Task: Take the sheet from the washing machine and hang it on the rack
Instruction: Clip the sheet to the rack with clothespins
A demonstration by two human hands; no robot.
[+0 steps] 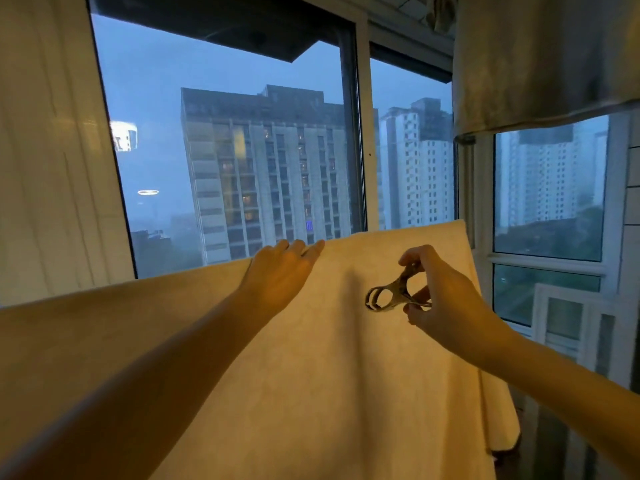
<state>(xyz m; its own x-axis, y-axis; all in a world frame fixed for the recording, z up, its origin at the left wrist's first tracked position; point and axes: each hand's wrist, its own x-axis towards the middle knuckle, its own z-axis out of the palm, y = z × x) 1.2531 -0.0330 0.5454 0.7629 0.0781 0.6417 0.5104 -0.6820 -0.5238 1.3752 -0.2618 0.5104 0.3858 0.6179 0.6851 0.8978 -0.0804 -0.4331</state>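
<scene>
Pale yellow sheet (311, 375) is out of the washing machine and hangs over the rack. The bar itself is hidden under the top fold of the sheet, so I cannot see it. The left hand (280, 271) lies on this top fold with the fingers straight and relaxed; it presses the cloth and grips nothing. The right hand (440, 299) is in front of the sheet, lower than the fold and to the right of the left hand. It pinches the two handles of a clip (388, 296) between thumb and fingers. The round mouth of the clip points to the left and, as far as I can tell, it touches no cloth. Behind the sheet is a big window (242, 133) with tall buildings, and left of the sheet is a white curtain (52, 150).

In my judgement the hanging is nearly done, and the step in hand is to fix the sheet with the clip. If the mouth is not opened wide enough, it may catch only the cloth and not the bar, and then the sheet can slide. I cannot see how much cloth hangs on the far side; if the near side is heavier, its weight can pull the sheet down when the left hand lets go too early. The clip may also slip away, because only a pinch holds it
</scene>
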